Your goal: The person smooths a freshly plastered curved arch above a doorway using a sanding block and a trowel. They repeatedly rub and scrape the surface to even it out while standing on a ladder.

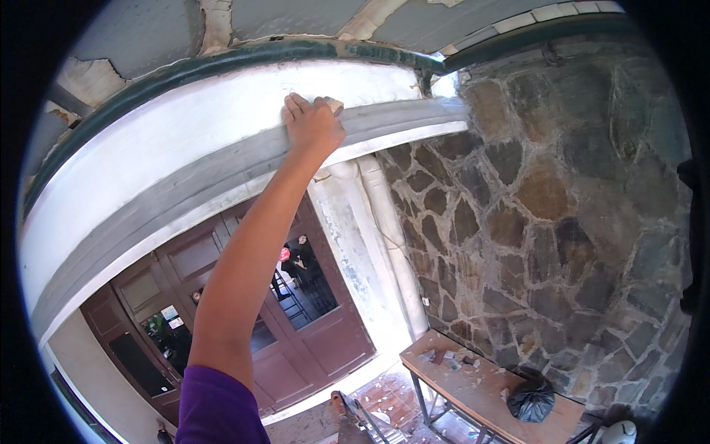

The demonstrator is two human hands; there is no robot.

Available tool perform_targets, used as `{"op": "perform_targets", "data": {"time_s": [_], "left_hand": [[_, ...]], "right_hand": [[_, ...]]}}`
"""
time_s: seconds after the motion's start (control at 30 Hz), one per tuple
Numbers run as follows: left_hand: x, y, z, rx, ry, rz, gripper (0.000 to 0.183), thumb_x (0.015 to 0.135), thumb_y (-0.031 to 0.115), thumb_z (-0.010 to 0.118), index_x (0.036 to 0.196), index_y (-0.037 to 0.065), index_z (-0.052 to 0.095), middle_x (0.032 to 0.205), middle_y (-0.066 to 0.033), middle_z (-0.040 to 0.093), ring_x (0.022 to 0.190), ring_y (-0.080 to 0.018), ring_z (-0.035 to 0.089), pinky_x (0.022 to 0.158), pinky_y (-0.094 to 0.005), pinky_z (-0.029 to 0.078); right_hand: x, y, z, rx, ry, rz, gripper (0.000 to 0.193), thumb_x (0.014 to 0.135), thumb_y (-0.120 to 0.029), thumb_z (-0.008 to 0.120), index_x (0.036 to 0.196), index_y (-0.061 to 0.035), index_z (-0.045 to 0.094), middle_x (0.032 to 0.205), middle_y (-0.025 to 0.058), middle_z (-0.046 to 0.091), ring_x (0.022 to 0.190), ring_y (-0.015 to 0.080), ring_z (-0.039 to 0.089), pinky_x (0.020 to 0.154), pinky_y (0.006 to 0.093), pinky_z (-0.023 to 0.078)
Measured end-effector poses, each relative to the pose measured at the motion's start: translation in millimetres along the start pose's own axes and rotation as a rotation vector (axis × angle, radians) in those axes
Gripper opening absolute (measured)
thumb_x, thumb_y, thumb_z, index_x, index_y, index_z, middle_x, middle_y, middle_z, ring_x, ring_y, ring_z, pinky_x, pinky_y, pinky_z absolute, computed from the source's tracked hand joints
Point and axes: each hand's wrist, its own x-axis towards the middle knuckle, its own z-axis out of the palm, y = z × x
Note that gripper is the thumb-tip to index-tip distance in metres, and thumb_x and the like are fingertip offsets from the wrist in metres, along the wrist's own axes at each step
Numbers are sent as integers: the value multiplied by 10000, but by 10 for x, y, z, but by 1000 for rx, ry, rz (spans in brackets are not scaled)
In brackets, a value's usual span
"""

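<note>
My left arm, in a purple sleeve (218, 407), stretches up across the view from the lower edge. At its end my left hand (314, 126) is closed against the white wall band (222, 103), just above a grey moulding (384, 116). A small pale tan piece (335, 106) sticks out on the right side of the fingers; its kind cannot be made out, and the hand covers most of it. My right hand does not show.
A dark green pipe (259, 52) runs above the band, under a peeling ceiling (140, 37). Brown doors (318, 355) stand below, beside white pipes (388, 222) and a stone wall (547, 192). A table (473, 377) bears debris and a black plastic bag (531, 399). A ladder (362, 422) stands below.
</note>
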Motion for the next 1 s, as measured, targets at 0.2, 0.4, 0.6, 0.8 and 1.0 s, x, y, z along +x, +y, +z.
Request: {"op": "perform_targets", "data": {"time_s": [0.2,0.4,0.6,0.8,1.0], "left_hand": [[-127,-16,-112,-61,173,154,569,895,282,604,1337,-58,494,1470,-378,340,1411,-469,310,1155,-514,253],[-1098,24,-529,-346,-144,300,537,899,257,623,1345,-5,481,1165,-259,641,1037,-423,633,903,-493,501],[-3094,-701,-786,-591,-364,134,523,892,224,659,1336,5,490,1130,-242,662,1028,-435,635,892,-451,509],[-4730,-1579,-653,-756,-490,-599,549,828,294,724,1258,-19,586,1002,-252,698,893,-399,698,791,-380,543],[-5846,-2122,62,-619,-494,-650,607,813,336,740,1282,-12,574,1029,-279,686,927,-416,689,795,-408,545]], "right_hand": [[-2,22,17,-22,11,3,456,892,-319,614,1168,45,616,1001,286,670,898,474,646,785,511,525],[-2,255,115,-132,138,-194,436,899,-265,604,1212,38,589,990,272,656,910,443,629,805,486,517],[3,293,10,-134,-58,53,552,899,-399,642,1186,71,608,733,218,652,621,275,653,578,412,500],[33,130,-56,174,-75,-52,461,1000,-294,536,1270,79,558,998,208,658,971,267,633,915,371,475],[299,-459,-226,81,367,-355,315,1003,-119,486,1251,52,577,1100,182,605,1034,261,583,915,384,453]]}}
